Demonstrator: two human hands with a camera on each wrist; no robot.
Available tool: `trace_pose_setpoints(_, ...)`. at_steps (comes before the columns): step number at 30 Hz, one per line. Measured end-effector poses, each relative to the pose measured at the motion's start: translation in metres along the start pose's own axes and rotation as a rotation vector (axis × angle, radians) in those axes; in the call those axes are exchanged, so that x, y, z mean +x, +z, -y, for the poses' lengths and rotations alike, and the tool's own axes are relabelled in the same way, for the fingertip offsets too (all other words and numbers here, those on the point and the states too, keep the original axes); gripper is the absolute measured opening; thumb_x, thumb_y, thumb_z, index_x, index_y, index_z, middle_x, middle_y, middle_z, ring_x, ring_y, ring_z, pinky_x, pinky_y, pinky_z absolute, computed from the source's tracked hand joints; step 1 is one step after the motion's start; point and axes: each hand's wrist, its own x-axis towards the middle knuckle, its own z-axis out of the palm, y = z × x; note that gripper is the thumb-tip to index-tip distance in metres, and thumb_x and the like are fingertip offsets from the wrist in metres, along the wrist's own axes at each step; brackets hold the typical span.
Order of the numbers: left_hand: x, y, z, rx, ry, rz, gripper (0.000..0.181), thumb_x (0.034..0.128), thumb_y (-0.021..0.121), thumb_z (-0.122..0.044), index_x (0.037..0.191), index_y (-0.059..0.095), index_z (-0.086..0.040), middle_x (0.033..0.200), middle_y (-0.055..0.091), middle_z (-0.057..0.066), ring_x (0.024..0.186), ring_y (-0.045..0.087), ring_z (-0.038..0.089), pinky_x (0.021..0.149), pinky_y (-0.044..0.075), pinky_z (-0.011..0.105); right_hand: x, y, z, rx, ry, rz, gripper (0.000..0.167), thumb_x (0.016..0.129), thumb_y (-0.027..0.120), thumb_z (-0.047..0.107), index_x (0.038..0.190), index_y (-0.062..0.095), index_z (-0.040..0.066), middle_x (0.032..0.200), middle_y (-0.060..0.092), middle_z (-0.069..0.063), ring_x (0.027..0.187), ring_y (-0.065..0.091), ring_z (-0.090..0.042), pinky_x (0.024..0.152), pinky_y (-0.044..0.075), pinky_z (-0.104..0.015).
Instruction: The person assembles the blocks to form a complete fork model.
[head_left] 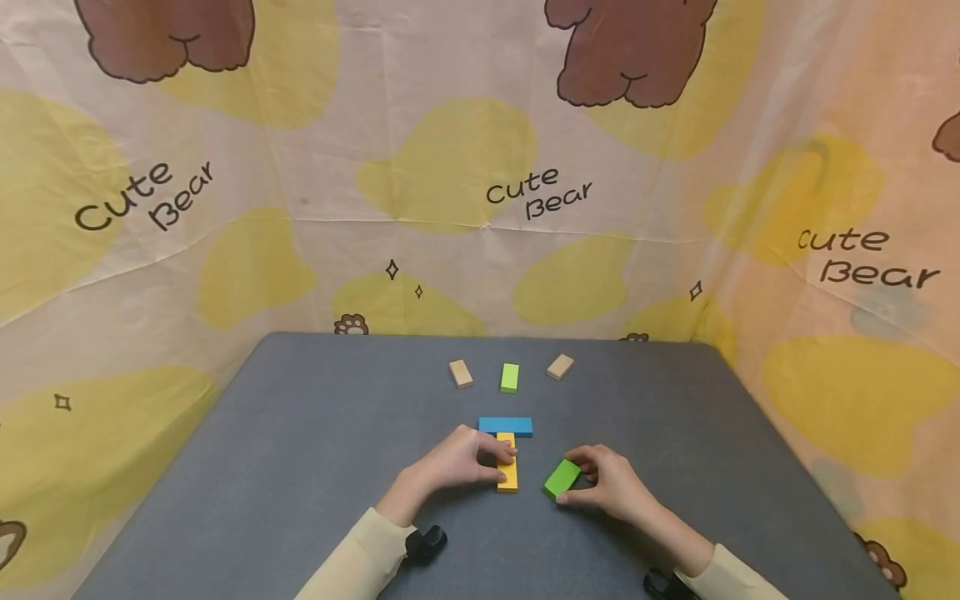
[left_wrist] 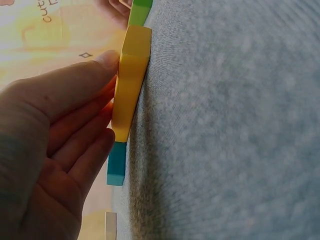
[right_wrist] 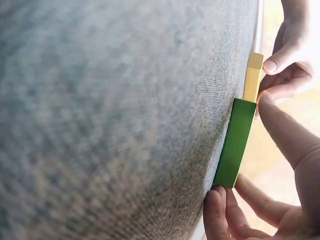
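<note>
A yellow block (head_left: 507,485) lies lengthwise on the grey table, its far end against a blue block (head_left: 506,426) set crosswise, forming a T. My left hand (head_left: 461,458) rests on the yellow block, its thumb and fingertips touching the upper face (left_wrist: 131,85). To the right, my right hand (head_left: 611,483) pinches a green block (head_left: 562,479) between the thumb at one end and fingers at the other. In the right wrist view this green block (right_wrist: 235,145) sits slanted, low at the table surface; whether it touches the cloth I cannot tell.
Farther back stand a light green block (head_left: 510,377) and two tan blocks, one on the left (head_left: 461,373) and one on the right (head_left: 560,367). Behind the table (head_left: 337,392) hangs a printed bear cloth (head_left: 450,183), which also runs along both sides.
</note>
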Motion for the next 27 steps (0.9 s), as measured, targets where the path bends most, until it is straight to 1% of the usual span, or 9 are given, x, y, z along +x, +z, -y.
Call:
trace_pose_setpoints(5,-0.0002,0.0005,0.0014,-0.008,0.001,-0.002,0.026,0.0806,0.078,-0.024,0.106,0.076,-0.022,0.116,0.071,-0.012,0.111,0.065,-0.002,0.096,0.052,0.022,0.0006,0.0009,0.0004,-0.003,-0.018,0.025,0.064,0.063,0.088,0.04,0.116,0.066,0.01,0.104,0.064,-0.004,0.091,0.059,-0.012,0.071,0.05,-0.02)
trace_pose_setpoints(12,0.0012,0.0011,0.0033,-0.013,0.001,0.001,0.026,0.0809,0.078,-0.025,0.107,0.075,-0.022,0.116,0.071,-0.012,0.111,0.065,-0.001,0.097,0.052,0.023,0.0041,0.0014,-0.0017,-0.004,-0.011,0.069,0.066,0.063,0.089,0.039,0.119,0.064,0.013,0.106,0.061,-0.004,0.096,0.059,-0.013,0.075,0.053,-0.024)
trace_pose_setpoints(16,0.0016,0.0013,0.0042,-0.011,-0.001,0.001,0.026,0.0809,0.078,-0.025,0.107,0.075,-0.022,0.117,0.071,-0.013,0.112,0.065,-0.001,0.097,0.051,0.024,0.0058,0.0008,-0.0032,0.017,-0.015,0.093,0.067,0.064,0.088,0.038,0.121,0.064,0.014,0.109,0.061,-0.006,0.098,0.06,-0.015,0.078,0.055,-0.029)
trace_pose_setpoints(20,0.0016,0.0016,0.0054,-0.008,0.004,-0.005,0.026,0.0806,0.078,-0.025,0.107,0.075,-0.022,0.116,0.071,-0.013,0.112,0.065,-0.001,0.097,0.051,0.024,0.0068,-0.0002,-0.0044,0.047,-0.036,0.111,0.067,0.065,0.088,0.036,0.124,0.063,0.013,0.112,0.061,-0.007,0.101,0.061,-0.018,0.081,0.056,-0.032)
trace_pose_setpoints(27,0.0014,0.0025,0.0055,-0.009,0.003,-0.006,0.026,0.0806,0.078,-0.025,0.107,0.075,-0.022,0.116,0.071,-0.013,0.112,0.065,-0.002,0.097,0.051,0.023,0.0063,-0.0012,-0.0047,0.064,-0.062,0.109,0.067,0.065,0.088,0.034,0.123,0.063,0.011,0.115,0.064,-0.008,0.1,0.062,-0.018,0.081,0.056,-0.029)
